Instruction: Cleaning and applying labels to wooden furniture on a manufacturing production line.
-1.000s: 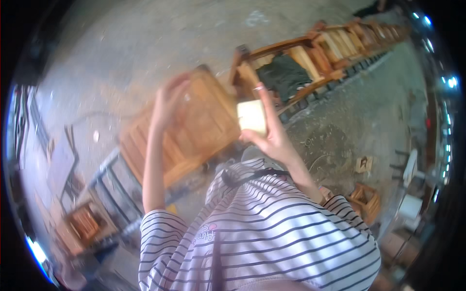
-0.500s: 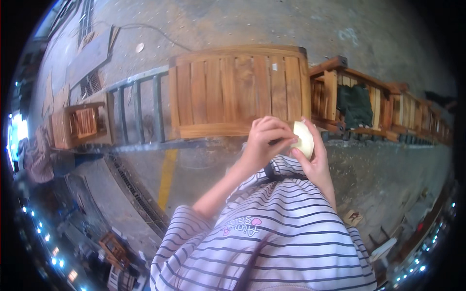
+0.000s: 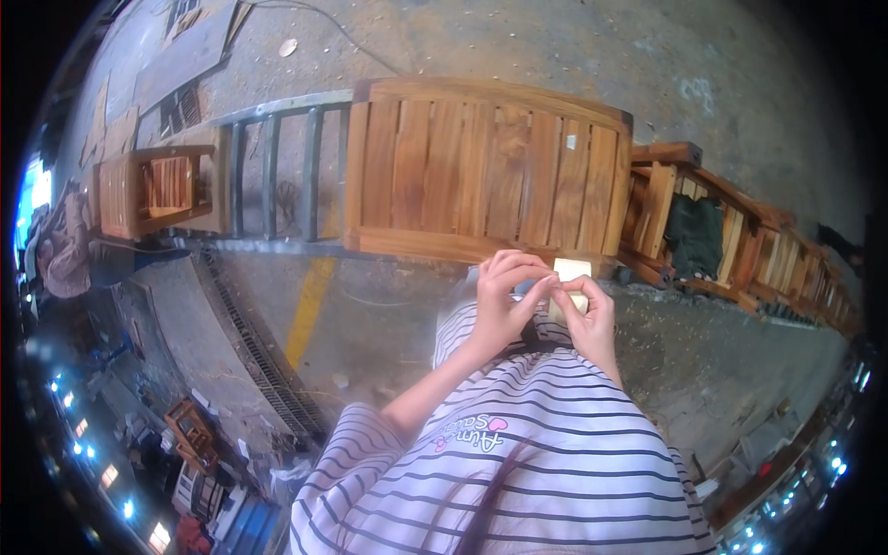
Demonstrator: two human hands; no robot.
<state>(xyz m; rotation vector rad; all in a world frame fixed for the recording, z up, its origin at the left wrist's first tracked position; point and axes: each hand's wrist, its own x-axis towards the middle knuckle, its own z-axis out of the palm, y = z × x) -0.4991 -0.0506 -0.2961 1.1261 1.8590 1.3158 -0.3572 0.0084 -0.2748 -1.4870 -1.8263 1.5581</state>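
Observation:
Close to my body, just off the near edge of a slatted wooden tabletop [image 3: 486, 171], my two hands meet at the fingertips. A cream-coloured roll [image 3: 575, 269], which looks like tape or labels, is in my right hand [image 3: 594, 324]; its fingers are closed and partly cover it. Beside the roll, my left hand [image 3: 504, 301] is closed in a pinch with its thumb and fingertips together. Whatever lies between those fingertips is too small to make out. A small white tag [image 3: 571, 141] sits on the tabletop's right part.
Under the wooden piece runs a grey-green metal roller rack [image 3: 270, 176]. A small wooden frame [image 3: 171, 191] stands on its left end. More wooden furniture, with a dark green cloth [image 3: 694, 236] on it, continues to the right. A yellow stripe [image 3: 308, 310] marks the floor.
My right fingers have come up from around the roll to its edge, meeting my left fingertips. The roll has turned and is more covered. The view has shifted, so the tabletop appears farther right.

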